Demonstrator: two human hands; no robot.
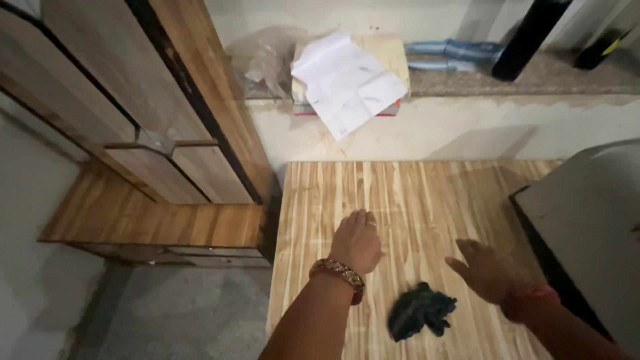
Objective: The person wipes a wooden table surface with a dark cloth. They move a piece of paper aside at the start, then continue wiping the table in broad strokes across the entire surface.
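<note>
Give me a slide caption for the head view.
Two hands, left and right, over a striped wooden panel beside a dark cloth.

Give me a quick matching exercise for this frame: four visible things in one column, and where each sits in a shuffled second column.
Things:
1. dark cloth
2. white paper
3. left hand
4. clear plastic bag

Places:
A. on the ledge, left of the box
B. flat on the striped wooden tabletop
C. crumpled on the tabletop between both hands
D. draped over the box on the ledge

Pairs: 1-C, 2-D, 3-B, 4-A
</note>
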